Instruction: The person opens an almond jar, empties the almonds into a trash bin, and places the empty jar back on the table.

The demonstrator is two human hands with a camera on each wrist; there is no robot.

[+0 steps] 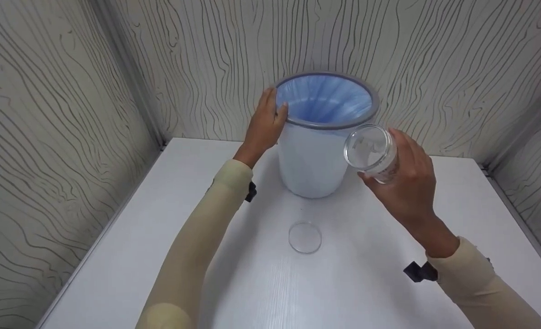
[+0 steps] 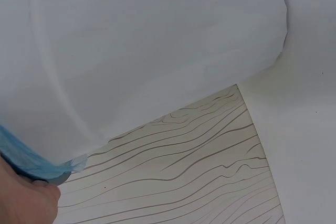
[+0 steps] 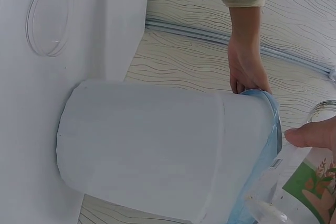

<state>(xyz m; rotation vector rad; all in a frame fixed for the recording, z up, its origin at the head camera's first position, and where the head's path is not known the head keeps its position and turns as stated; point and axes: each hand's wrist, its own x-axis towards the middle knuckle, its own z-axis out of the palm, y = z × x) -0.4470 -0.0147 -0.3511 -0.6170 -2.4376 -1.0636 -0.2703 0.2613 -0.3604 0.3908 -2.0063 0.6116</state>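
Note:
A white waste bin (image 1: 313, 160) with a grey rim and blue liner bag stands upright on the table. My left hand (image 1: 266, 123) grips its rim on the left side, thumb at the edge. In the left wrist view only part of that hand (image 2: 29, 198) shows, beside the blue liner. With my right hand (image 1: 409, 183) I hold a clear jar (image 1: 367, 147), tilted, near the bin's right front rim. Its green and orange printed label (image 3: 310, 184) shows in the right wrist view. A clear round lid (image 1: 305, 237) lies flat in front of the bin.
The white tabletop (image 1: 352, 283) ends at a wall (image 1: 215, 82) with a wood-grain line pattern, close behind the bin. Similar patterned panels stand to the left (image 1: 55, 137) and right.

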